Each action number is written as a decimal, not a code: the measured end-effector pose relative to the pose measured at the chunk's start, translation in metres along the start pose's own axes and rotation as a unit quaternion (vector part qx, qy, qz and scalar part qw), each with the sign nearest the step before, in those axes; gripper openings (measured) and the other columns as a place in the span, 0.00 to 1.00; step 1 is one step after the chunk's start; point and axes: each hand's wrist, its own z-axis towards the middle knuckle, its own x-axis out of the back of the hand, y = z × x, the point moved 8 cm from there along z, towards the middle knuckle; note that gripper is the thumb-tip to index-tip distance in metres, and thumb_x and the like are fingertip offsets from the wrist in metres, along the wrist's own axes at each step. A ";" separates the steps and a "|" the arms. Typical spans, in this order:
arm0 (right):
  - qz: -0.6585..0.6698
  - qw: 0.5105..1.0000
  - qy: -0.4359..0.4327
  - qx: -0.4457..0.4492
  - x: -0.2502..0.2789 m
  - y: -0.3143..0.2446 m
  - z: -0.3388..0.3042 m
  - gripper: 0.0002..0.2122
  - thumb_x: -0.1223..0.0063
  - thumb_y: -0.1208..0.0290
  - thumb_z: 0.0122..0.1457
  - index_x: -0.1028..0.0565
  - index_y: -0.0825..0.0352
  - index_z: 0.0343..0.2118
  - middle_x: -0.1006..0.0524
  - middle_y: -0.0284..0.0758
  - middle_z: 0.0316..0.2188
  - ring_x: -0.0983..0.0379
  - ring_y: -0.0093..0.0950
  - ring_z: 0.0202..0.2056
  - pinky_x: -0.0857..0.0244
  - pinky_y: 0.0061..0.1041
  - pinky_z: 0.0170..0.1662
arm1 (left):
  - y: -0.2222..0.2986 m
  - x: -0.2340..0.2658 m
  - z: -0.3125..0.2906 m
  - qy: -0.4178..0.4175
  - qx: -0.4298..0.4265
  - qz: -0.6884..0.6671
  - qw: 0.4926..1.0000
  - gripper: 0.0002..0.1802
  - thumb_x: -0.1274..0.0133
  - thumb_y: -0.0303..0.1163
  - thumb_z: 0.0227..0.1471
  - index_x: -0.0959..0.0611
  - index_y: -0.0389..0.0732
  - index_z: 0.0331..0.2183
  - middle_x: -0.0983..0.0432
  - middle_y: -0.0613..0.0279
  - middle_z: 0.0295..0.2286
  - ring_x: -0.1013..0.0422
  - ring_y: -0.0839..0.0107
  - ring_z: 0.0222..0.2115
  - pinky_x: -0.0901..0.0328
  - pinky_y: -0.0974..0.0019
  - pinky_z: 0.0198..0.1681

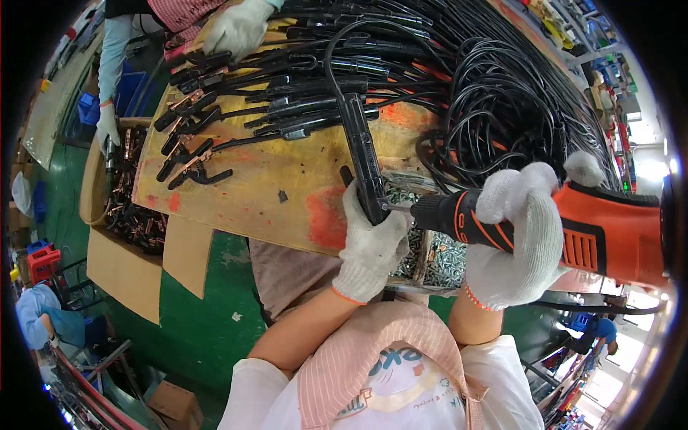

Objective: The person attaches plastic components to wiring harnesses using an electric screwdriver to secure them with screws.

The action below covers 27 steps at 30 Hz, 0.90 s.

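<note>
My gloved left hand (370,244) grips a black welding electrode holder (360,143) near its lower end, at the table's front edge. A black cable (335,54) loops up from the holder's far end. In my gloved right hand (527,236) is an orange and black power screwdriver (595,226), held level. Its tip points left and meets the side of the holder beside my left fingers. Whether a screw sits at the tip cannot be made out. Just below the tool, a tray of small screws (444,261) stands partly hidden by both hands.
Several black electrode holders (294,125) lie in rows on the worn yellow table (251,193). Coiled black cables (494,107) heap at the right. Across the table a co-worker's gloved hand (238,32) rests over the holders; another (107,127) hangs above a carton (122,269) of copper-coloured parts.
</note>
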 end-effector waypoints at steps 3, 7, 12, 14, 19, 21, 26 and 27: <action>0.062 0.997 0.025 -0.045 0.003 0.010 0.003 0.21 0.47 0.74 0.61 0.39 0.64 0.55 0.31 0.32 0.25 0.37 0.25 0.21 0.40 0.23 0.25 | 0.003 0.000 -0.001 -0.023 -0.019 0.001 1.000 0.39 0.48 0.19 0.51 0.47 0.46 0.59 0.28 0.63 0.29 0.35 0.79 0.15 0.39 0.75 0.13; 0.150 0.982 0.062 -0.095 0.008 0.025 0.010 0.21 0.45 0.77 0.60 0.39 0.62 0.53 0.31 0.31 0.24 0.36 0.27 0.20 0.40 0.24 0.25 | 0.005 0.001 -0.001 -0.023 -0.018 -0.018 0.999 0.39 0.47 0.22 0.51 0.48 0.44 0.59 0.28 0.62 0.28 0.35 0.80 0.15 0.40 0.76 0.13; -0.081 0.994 -0.044 -0.055 0.006 0.020 0.007 0.17 0.46 0.72 0.57 0.35 0.64 0.48 0.29 0.37 0.23 0.32 0.31 0.23 0.37 0.30 0.28 | 0.006 0.002 0.000 -0.052 -0.024 0.026 0.998 0.33 0.46 0.25 0.54 0.42 0.49 0.58 0.32 0.68 0.38 0.29 0.79 0.31 0.30 0.75 0.25; -0.198 0.976 -0.082 -0.020 0.001 0.006 0.012 0.16 0.46 0.69 0.56 0.33 0.66 0.46 0.29 0.40 0.23 0.31 0.34 0.24 0.36 0.33 0.30 | 0.004 -0.006 0.003 -0.053 -0.035 0.017 0.998 0.33 0.47 0.23 0.53 0.42 0.47 0.57 0.32 0.66 0.33 0.32 0.79 0.24 0.34 0.76 0.20; -0.570 0.803 -0.149 0.084 -0.006 -0.029 0.001 0.10 0.47 0.70 0.49 0.30 0.66 0.34 0.27 0.39 0.23 0.30 0.36 0.26 0.35 0.34 0.33 | 0.001 -0.007 0.005 -0.081 -0.047 -0.055 0.994 0.26 0.47 0.21 0.53 0.35 0.51 0.51 0.31 0.69 0.31 0.34 0.80 0.17 0.37 0.77 0.16; -0.216 0.974 -0.071 -0.018 0.037 -0.034 -0.012 0.09 0.46 0.76 0.57 0.31 0.65 0.39 0.34 0.29 0.21 0.33 0.26 0.22 0.38 0.23 0.28 | 0.023 -0.010 -0.013 -0.035 -0.091 0.044 0.994 0.22 0.47 0.21 0.54 0.34 0.49 0.47 0.31 0.69 0.24 0.36 0.80 0.15 0.40 0.76 0.14; 0.079 0.950 0.121 0.275 0.137 -0.158 -0.043 0.24 0.51 0.79 0.61 0.44 0.64 0.59 0.43 0.25 0.22 0.48 0.16 0.20 0.49 0.16 0.24 | 0.058 -0.124 -0.067 -0.221 -0.252 0.151 0.930 0.17 0.47 0.22 0.54 0.30 0.45 0.45 0.36 0.68 0.18 0.35 0.77 0.17 0.37 0.72 0.21; 0.064 0.941 0.142 0.299 0.157 -0.166 -0.051 0.24 0.52 0.79 0.61 0.44 0.65 0.59 0.43 0.25 0.22 0.49 0.16 0.21 0.50 0.17 0.24 | 0.063 -0.162 -0.081 -0.241 -0.403 0.271 0.840 0.17 0.47 0.21 0.54 0.29 0.43 0.46 0.33 0.66 0.22 0.33 0.75 0.21 0.35 0.70 0.25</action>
